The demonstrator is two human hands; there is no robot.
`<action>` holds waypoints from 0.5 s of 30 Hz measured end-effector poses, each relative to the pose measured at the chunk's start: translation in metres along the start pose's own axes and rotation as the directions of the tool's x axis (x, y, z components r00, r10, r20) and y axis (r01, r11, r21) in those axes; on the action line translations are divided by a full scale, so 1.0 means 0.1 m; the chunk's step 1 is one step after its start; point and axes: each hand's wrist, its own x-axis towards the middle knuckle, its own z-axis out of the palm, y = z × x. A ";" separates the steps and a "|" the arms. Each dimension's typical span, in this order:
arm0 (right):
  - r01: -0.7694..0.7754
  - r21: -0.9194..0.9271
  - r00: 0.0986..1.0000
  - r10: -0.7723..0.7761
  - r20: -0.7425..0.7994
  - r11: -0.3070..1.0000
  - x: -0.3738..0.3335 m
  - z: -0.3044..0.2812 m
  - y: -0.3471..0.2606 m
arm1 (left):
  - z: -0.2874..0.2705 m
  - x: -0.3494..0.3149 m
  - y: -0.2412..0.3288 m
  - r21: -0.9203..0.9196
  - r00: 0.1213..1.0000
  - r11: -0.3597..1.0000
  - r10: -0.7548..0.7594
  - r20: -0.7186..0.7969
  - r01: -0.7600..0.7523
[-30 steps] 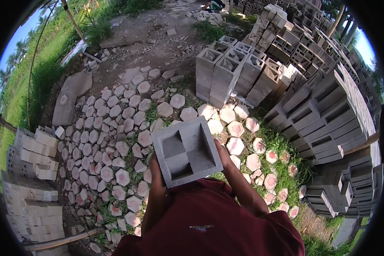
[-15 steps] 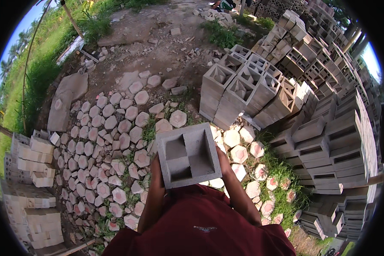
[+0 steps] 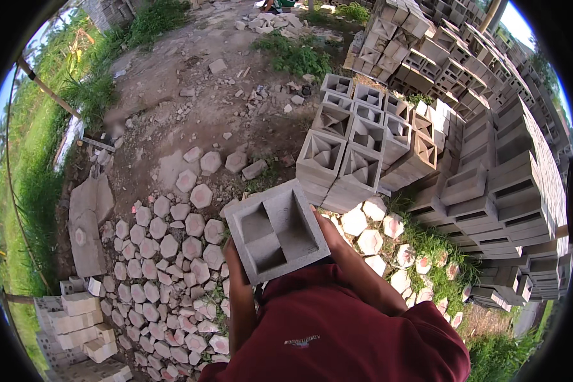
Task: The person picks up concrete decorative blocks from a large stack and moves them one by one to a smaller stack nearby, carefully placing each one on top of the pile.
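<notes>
A square grey concrete vent block (image 3: 294, 219), hollow and split inside by slanted faces, is held in front of my maroon shirt with its open face up. My left hand (image 3: 233, 256) presses on its left side, and my right hand (image 3: 326, 228) grips the right side. Most of the fingers are hidden behind and below the block. Just beyond it, to the right, stands a group of similar square blocks (image 3: 356, 143) with pyramid-shaped recesses. The held block's far corner appears close to that group; whether they touch I cannot tell.
Hexagonal pavers (image 3: 149, 248) and broken pieces cover the ground at left. Tall stacks of hollow blocks (image 3: 512, 184) rise on the right, and pale blocks (image 3: 79, 312) are piled at lower left. Rubble (image 3: 270, 23) lies far ahead, near a partly visible person.
My view has swung and moved forward, bringing the group of square blocks nearer to the held block. The held block has turned slightly counterclockwise and stays between both hands.
</notes>
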 end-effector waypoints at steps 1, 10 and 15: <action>-0.016 0.012 1.000 0.016 -0.012 1.000 0.18 0.06 -0.07 | -0.02 0.17 0.07 -0.014 1.000 1.000 0.014 -0.011 -0.014; -0.040 -0.014 0.999 0.040 -0.003 0.999 1.85 0.47 -0.75 | 0.24 1.69 0.92 -0.047 1.000 0.998 0.031 -0.002 -0.031; -0.014 -0.002 0.999 0.015 0.043 1.000 2.67 0.75 -1.33 | 0.58 2.38 1.56 -0.029 0.998 0.999 0.027 -0.059 -0.029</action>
